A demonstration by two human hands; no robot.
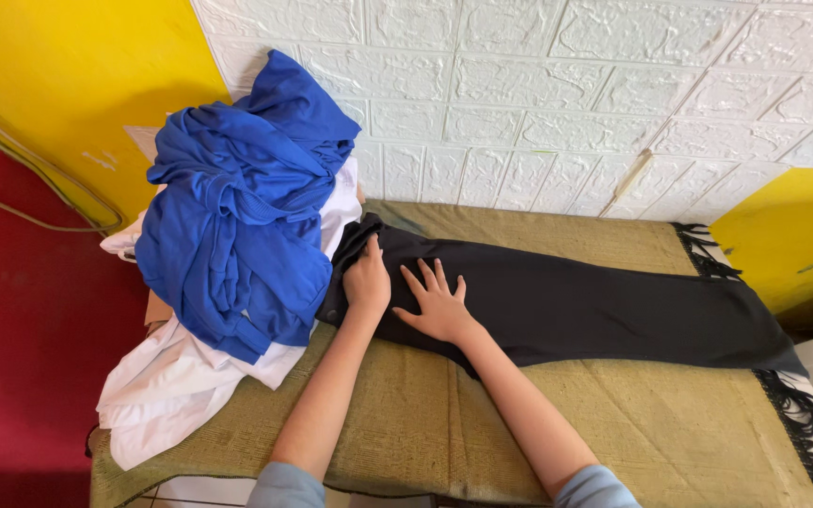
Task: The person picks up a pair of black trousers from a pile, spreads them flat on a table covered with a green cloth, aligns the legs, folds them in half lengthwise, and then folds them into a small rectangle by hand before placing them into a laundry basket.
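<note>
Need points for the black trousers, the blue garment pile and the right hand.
black trousers (595,306): head view, on the flat leg section, mid-length.
blue garment pile (237,216): head view, on the crumpled middle folds.
right hand (437,306): head view, on the back of the hand, pressed flat on the trousers.

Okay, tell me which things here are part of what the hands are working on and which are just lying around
In hand:
black trousers, left hand and right hand pressed flat on them

Lying about:
blue garment, heaped
white cloth under it
olive table cover
</note>
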